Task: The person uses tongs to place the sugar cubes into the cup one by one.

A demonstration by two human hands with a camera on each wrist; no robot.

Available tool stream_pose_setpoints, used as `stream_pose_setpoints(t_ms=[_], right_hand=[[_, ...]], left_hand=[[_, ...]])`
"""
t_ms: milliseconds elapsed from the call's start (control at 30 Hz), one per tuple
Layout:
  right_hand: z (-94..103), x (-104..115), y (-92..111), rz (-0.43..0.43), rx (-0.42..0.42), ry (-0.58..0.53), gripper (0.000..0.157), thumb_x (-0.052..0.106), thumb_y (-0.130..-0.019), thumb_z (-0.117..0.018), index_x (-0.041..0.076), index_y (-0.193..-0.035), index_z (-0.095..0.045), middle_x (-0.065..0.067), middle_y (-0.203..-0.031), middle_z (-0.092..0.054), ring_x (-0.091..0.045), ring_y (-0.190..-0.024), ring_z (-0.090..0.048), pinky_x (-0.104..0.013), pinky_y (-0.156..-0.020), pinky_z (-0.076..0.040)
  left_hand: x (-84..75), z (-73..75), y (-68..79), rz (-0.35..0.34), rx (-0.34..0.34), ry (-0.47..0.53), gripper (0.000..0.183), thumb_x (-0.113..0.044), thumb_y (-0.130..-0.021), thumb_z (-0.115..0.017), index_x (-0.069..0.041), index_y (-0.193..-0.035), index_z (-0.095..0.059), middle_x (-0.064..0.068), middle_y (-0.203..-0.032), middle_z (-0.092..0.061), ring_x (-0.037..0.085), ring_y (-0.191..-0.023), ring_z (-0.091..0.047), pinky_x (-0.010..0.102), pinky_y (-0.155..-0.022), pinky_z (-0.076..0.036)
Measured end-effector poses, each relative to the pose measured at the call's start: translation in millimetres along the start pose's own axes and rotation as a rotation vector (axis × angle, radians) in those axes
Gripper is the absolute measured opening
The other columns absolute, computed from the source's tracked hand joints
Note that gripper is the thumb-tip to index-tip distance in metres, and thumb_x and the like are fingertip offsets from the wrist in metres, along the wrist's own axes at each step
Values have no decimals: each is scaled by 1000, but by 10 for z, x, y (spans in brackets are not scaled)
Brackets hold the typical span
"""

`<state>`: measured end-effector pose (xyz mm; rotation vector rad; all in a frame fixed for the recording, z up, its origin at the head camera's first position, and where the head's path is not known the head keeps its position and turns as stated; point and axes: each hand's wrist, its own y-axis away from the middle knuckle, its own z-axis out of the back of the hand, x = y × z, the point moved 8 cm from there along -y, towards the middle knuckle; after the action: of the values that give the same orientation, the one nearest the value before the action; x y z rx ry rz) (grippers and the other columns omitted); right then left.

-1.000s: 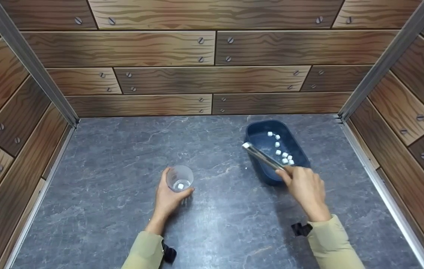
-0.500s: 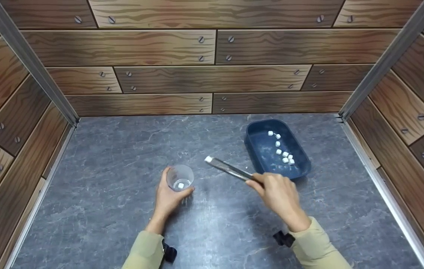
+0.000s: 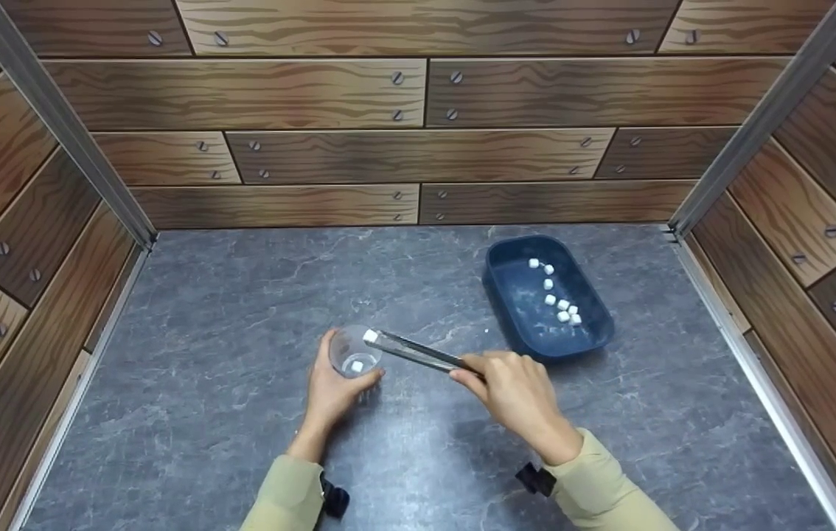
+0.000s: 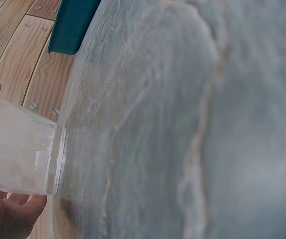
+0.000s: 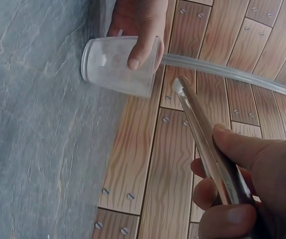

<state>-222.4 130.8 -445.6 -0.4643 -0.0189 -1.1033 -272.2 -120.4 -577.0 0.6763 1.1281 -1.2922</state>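
Observation:
My left hand (image 3: 335, 391) grips a clear plastic cup (image 3: 344, 346) that stands upright on the tabletop, thumb on one side and fingers on the other. One small white cube (image 3: 357, 366) lies at the cup's bottom; the left wrist view shows it through the wall of the cup (image 4: 13, 144). My right hand (image 3: 517, 391) holds metal tongs (image 3: 422, 351), squeezed together. Between their tips is another white cube (image 3: 371, 336), over the cup's right rim in the head view. In the right wrist view the tongs (image 5: 207, 144) point toward the cup (image 5: 120, 64).
A dark blue rectangular tub (image 3: 517, 317) stands to the right on the grey marbled tabletop (image 3: 256, 287), with several white cubes (image 3: 563, 304) inside. A tiny white speck lies left of the tub. Wood-patterned walls (image 3: 329, 155) enclose the back and sides.
My right hand has carried the tongs and their white cube leftward from above the blue tub to the cup's rim. The left hand and cup have stayed put.

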Motion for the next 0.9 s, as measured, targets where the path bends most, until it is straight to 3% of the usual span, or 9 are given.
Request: stream_pose_setpoints(t_ms=[200, 400, 667, 900], right_hand=[[-62, 22, 8, 10, 2, 29, 31, 51, -85, -54, 24, -85, -67, 16, -57, -39, -5, -41, -34, -22, -34, -27], [-52, -75, 39, -36, -3, 32, 36, 54, -83, -54, 22, -89, -69, 18, -58, -43, -4, -42, -37, -23, -34, -27], [36, -337, 119, -123, -19, 32, 35, 54, -81, -58, 22, -89, -70, 15, -62, -50, -9, -47, -48, -29, -38, -35], [145, -651, 205, -199, -40, 26, 26, 52, -81, -60, 27, -82, -66, 13, -55, -42, -11, -45, -40, -30, -36, -30]], left_hand=[[-13, 3, -8, -18, -3, -6, 98, -32, -49, -89, -11, -132, -41, 9, -122, -53, 24, -109, -50, 38, -90, -40], [-19, 0, -1, -15, -6, 0, 98, -32, -49, -89, -10, -132, -41, 9, -120, -54, 23, -107, -51, 37, -90, -40], [-7, -3, 14, 1, 8, 0, 99, -35, -50, -88, -13, -133, -39, 10, -123, -52, 24, -109, -50, 38, -90, -40], [5, -11, 27, 38, 34, 29, 101, -37, -52, -87, -14, -136, -35, 13, -126, -49, 28, -112, -48, 42, -89, -41]])
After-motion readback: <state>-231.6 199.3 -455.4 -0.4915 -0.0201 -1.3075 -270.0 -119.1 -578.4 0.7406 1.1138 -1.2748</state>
